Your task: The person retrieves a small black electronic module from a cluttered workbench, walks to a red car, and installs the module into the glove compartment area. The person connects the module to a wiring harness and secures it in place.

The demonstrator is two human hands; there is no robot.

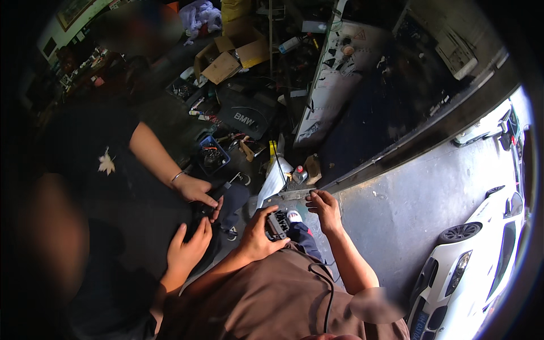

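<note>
My left hand is closed around a small boxy black-and-grey part. Its fingers and thumb grip opposite sides, and dark slotted or toothed shapes show on its upper end. To the right, apart from that part, I hold up my right hand with the fingertips pinched together. Whatever they hold, if anything, is too small to make out. At my left, a co-worker in a black shirt has one hand and the other hand close together over a dark object that I cannot identify.
A black cable runs over my brown shirt. Beyond my hands are a blue bin of small parts, a black plastic cover, a cardboard box and bottles. A white car stands at the right.
</note>
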